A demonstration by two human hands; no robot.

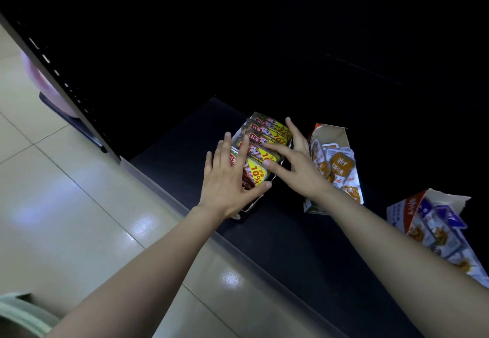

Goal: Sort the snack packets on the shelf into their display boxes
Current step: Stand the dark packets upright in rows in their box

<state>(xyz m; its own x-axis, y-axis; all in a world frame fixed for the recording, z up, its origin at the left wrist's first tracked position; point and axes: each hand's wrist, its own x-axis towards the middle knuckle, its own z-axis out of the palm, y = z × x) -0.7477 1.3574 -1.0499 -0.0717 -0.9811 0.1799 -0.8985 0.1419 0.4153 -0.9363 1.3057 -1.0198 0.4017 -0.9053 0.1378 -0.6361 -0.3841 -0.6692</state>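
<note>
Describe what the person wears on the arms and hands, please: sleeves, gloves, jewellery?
The left hand and right hand are bare: no gloves, and no ring, watch or bracelet shows. The left forearm and right forearm are uncovered up to the picture's edge; no sleeve is visible.

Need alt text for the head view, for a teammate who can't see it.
The left hand and right hand lie, fingers spread, on yellow packets in a display box on a dark shelf. Right of it sit boxes of orange packets and purple packets.
</note>
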